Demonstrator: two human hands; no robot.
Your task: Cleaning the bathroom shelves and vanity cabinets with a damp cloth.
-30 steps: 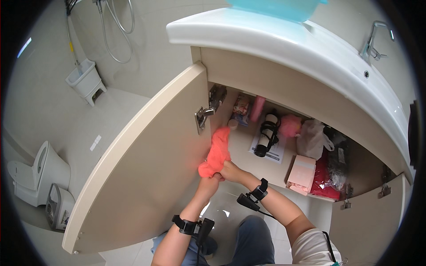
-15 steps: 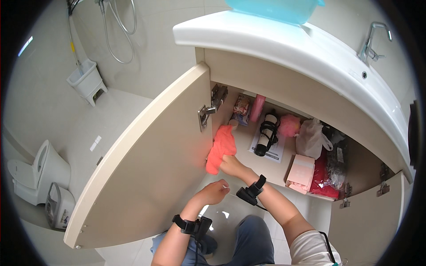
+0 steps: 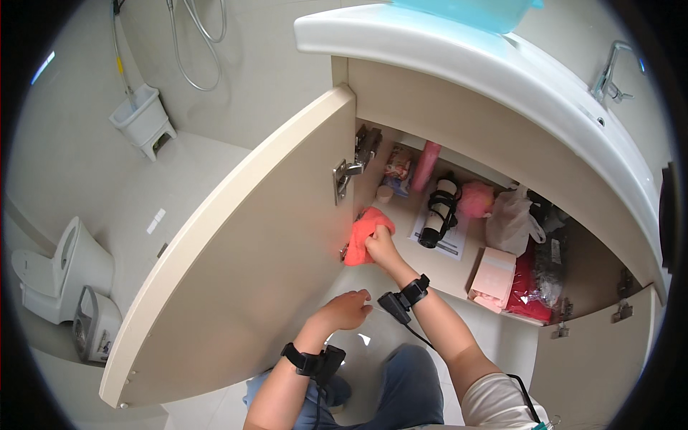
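Observation:
My right hand (image 3: 380, 245) grips a coral-red cloth (image 3: 364, 233) at the left end of the cabinet floor (image 3: 401, 213), beside the lower hinge. The cloth is bunched and presses against the cabinet's inner left side. Lower down, my left hand (image 3: 344, 309) hovers in front of the open cabinet door (image 3: 236, 265), its fingers curled in and no object visible in them. Close to the cloth stands a small pale round container (image 3: 384, 193). A black-and-white hair dryer (image 3: 441, 213) with its cord wound around it lies on a printed sheet (image 3: 453, 240) further right.
Deeper inside are a pink tube (image 3: 426, 165), a pink bath puff (image 3: 476, 199), a white plastic bag (image 3: 507, 221), a pale pink box (image 3: 494, 276) and a red package (image 3: 525, 290). A white basin (image 3: 430, 39) overhangs the cabinet. The right door (image 3: 598, 351) also stands open.
My right hand has moved slightly up and right with the cloth, which is now more bunched and further into the cabinet corner. The small round container shows more fully. My left hand stays nearly in place.

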